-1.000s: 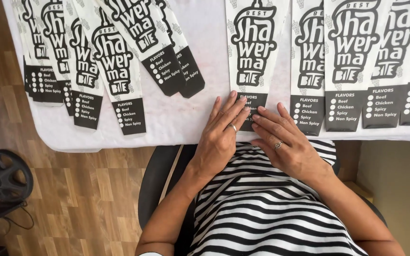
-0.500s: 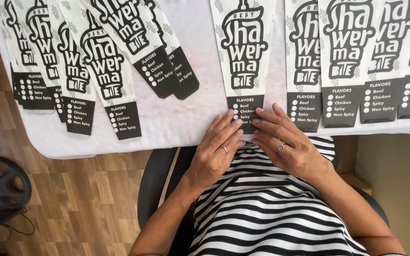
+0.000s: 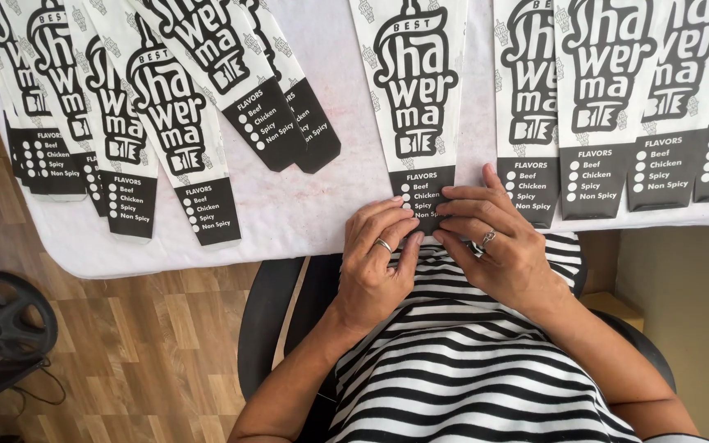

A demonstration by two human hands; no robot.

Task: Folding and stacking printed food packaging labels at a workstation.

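A long white paper sleeve [image 3: 417,98] with black lettering and a black lower end lies on the white table [image 3: 322,205] straight in front of me. My left hand [image 3: 381,258], with a ring, has its fingertips curled onto the left side of the sleeve's black bottom end at the table's near edge. My right hand [image 3: 498,246], also ringed, lies with its fingers across the right side of that same end. Both hands pinch or press the bottom edge; the very edge is hidden under my fingers.
Several identical sleeves fan out at the left [image 3: 149,115] and lie side by side at the right [image 3: 609,98]. I sit in a black chair [image 3: 268,328] in a striped top. A black wheel-shaped object [image 3: 6,316] stands on the wooden floor at the left.
Both hands have curled from lying flat to gripping the sleeve's bottom end with the fingertips. The view has shifted slightly; the sleeve stays in place.
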